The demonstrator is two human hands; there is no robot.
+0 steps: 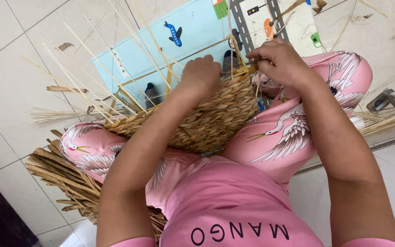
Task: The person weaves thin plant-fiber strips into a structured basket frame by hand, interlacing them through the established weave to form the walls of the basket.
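Observation:
A half-woven straw basket (209, 116) rests on my lap between my knees, its rim turned away from me. My left hand (201, 74) grips the basket's far edge, fingers curled over the weave. My right hand (280, 61) pinches a straw strand (248, 70) at the rim, right beside the left hand. Long thin upright stalks (115, 68) fan out from the basket's edge toward the upper left. I wear pink clothes printed with cranes.
A light blue play mat (161, 50) with a plane and road pattern lies on the tiled floor ahead. A pile of dried straw (65, 178) sits at my left. More stalks (389, 120) and a small metal tool (382, 100) lie at the right.

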